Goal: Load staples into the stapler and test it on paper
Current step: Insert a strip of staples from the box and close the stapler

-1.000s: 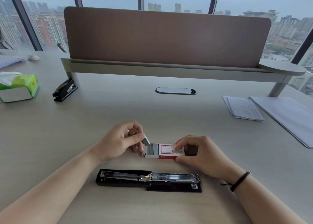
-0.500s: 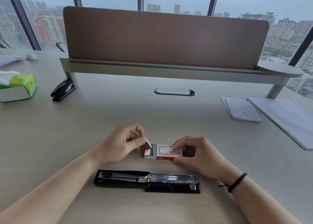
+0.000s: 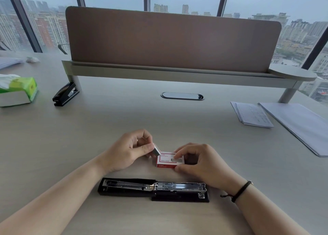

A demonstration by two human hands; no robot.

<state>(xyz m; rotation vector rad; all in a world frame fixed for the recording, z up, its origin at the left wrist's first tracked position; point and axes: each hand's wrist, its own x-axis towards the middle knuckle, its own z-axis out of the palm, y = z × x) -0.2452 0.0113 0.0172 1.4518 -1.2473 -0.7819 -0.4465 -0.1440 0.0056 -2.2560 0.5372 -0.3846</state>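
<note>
I see the stapler (image 3: 153,190) lying flat in the lower middle of the frame, black-bodied and swung fully open, so its shiny metal staple channel faces up along its whole length. Just above it sits the small red-and-white staple box (image 3: 166,160), resting on the desk with its printed top up and its left end open. At that open end, a short grey block of staples (image 3: 156,151) stands tilted up and out of the box. In the right part of the frame lie white paper sheets (image 3: 252,114), a smaller stack beside a larger one, flat on the desk.
</note>
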